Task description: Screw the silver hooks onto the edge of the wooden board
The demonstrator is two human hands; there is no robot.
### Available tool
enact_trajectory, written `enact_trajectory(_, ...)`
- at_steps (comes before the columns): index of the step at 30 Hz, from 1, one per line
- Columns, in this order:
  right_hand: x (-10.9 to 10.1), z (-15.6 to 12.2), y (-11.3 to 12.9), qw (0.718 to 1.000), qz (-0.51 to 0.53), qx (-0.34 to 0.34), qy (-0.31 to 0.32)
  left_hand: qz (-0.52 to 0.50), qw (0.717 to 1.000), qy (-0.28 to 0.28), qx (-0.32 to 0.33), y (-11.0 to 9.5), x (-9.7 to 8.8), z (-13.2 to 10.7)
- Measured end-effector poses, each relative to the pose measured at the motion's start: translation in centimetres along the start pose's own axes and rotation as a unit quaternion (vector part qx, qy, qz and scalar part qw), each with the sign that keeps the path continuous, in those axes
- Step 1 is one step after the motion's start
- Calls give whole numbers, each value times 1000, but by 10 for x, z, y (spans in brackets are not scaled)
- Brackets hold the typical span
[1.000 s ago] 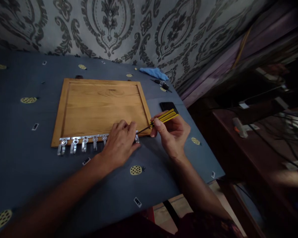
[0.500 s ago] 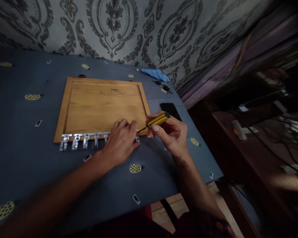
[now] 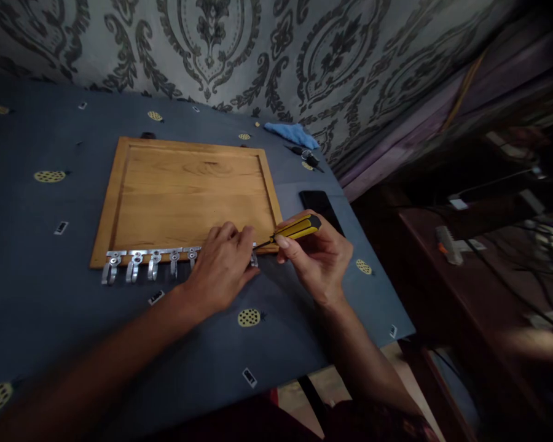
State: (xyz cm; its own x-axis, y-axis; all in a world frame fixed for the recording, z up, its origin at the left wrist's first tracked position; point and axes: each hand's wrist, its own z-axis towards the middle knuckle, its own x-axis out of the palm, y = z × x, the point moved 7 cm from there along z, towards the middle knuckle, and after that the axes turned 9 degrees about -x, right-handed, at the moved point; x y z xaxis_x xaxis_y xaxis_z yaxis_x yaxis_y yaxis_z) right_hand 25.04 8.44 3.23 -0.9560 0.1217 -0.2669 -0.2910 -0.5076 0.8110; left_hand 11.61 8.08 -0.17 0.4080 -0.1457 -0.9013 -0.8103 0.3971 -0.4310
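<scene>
A framed wooden board (image 3: 193, 193) lies flat on the table. Along its near edge runs a metal hook rail (image 3: 155, 258) with several silver hooks hanging over the side. My left hand (image 3: 222, 264) is closed over the right part of this rail, hiding some hooks and pressing it against the board. Between the fingers of my right hand (image 3: 320, 261) is a yellow and black screwdriver (image 3: 299, 229), tilted with its handle up to the right. Its tip points at the rail's right end, just beside my left fingertips. Whether a screw sits under the tip is too small to tell.
Beyond my right hand lies a black phone (image 3: 320, 205). A blue cloth (image 3: 292, 134) and a bunch of keys (image 3: 306, 156) are near the back right edge of the table. At right stands a dark red desk (image 3: 456, 282) with cables.
The whole view has shifted slightly. Both hands keep their places at the rail's right end, and the screwdriver's handle is tilted a little lower.
</scene>
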Motion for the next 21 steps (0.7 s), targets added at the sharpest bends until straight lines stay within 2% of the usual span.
enact_trajectory(5, 1, -8, 2, 999, -37, -26, -16, 4, 1000, 12, -4, -2, 0, 0)
enact_trajectory(7, -3, -11, 6, 997, -24, -46, -60, 12, 1000, 19, -12, -1, 0, 1)
enact_trajectory(10, -15, -13, 10, 986, 8, -60, -158, 12, 1000, 13, -9, -2, -2, 1)
enact_trajectory(12, -20, -13, 11, 982, 14, -55, -182, 7, 1000, 6, -1, -2, -2, 0)
enact_trajectory(16, -17, -9, 11, 989, -12, -57, -137, -2, 1000, -8, -1, 0, -2, -1)
enact_trajectory(21, -10, -8, 8, 992, -41, -69, -94, 2, 1000, 8, -6, 0, -2, 0)
